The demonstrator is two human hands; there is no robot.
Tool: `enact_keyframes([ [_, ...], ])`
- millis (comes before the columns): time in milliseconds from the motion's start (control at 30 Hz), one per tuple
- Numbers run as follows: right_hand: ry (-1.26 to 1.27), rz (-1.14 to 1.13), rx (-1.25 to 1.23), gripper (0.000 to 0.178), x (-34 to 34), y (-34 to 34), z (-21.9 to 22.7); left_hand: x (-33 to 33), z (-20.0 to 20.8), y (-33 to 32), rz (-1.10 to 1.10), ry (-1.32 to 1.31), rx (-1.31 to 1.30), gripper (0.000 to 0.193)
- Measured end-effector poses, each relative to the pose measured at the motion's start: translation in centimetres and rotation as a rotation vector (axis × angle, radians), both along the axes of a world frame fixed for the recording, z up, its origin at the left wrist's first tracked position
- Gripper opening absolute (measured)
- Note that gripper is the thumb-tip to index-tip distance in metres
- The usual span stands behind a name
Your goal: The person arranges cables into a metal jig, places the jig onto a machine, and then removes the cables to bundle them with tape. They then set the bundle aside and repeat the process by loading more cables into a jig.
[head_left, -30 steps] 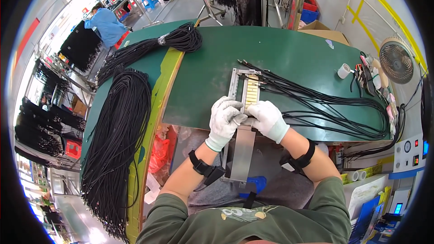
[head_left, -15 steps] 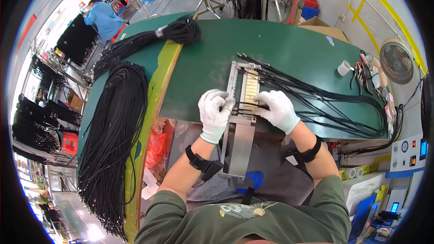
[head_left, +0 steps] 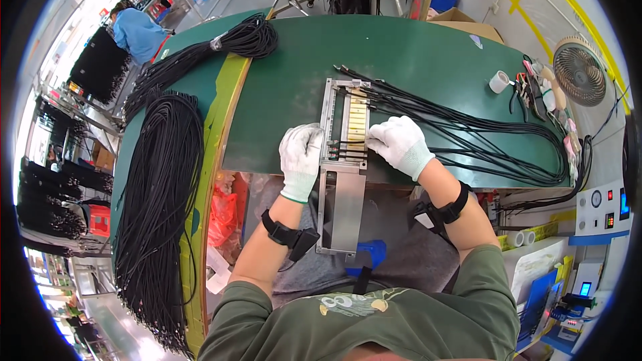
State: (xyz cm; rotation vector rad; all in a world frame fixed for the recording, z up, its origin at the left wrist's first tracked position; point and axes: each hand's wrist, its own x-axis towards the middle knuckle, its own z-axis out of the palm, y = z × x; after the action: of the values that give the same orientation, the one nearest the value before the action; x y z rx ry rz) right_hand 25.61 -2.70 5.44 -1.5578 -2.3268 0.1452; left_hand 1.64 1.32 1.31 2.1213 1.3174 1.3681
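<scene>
Both my hands wear white gloves and flank a narrow metal fixture (head_left: 328,110) at the table's near edge. Down its middle runs a slotted pale-yellow block (head_left: 358,120). Short black cable ends (head_left: 348,142) lie across its near part. At the fixture's left rail is my left hand (head_left: 300,152), its fingers curled together; what they grip, if anything, is hidden. On the right side my right hand (head_left: 401,144) pinches a black cable beside the block. From the fixture a bunch of black cables (head_left: 461,120) loops rightward over the green table (head_left: 301,47).
Two thick bundles of black cables, one long (head_left: 164,180) and one tied (head_left: 247,37), lie to the left beside a yellow-green wooden strip (head_left: 221,103). At the right are a white roll (head_left: 499,81), pliers (head_left: 518,97) and a fan (head_left: 579,75). A person in blue (head_left: 138,35) is far left.
My left hand has drawn back leftward from the cable ends to the fixture's left rail. My right hand stays near the block's right side. The whole view has shifted slightly.
</scene>
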Motion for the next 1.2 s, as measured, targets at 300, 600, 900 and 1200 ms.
enact_keyframes([
  [300,-0.041,-0.007,0.054,0.02,-0.6,0.0,-0.2,1.0,2.3,-0.8,-0.135,0.157,0.065,0.024],
  [600,0.064,-0.199,0.335,0.016,1.0,2.5,0.2,2.0,2.8,-0.8,-0.254,0.51,0.188,0.026],
  [900,0.02,-0.113,0.237,0.013,1.8,2.6,0.9,1.8,1.3,-0.5,-0.213,0.298,0.156,0.022],
  [1200,0.25,0.144,0.202,0.016,-1.5,0.5,1.7,1.5,1.9,-0.2,-0.238,0.062,0.139,0.015],
])
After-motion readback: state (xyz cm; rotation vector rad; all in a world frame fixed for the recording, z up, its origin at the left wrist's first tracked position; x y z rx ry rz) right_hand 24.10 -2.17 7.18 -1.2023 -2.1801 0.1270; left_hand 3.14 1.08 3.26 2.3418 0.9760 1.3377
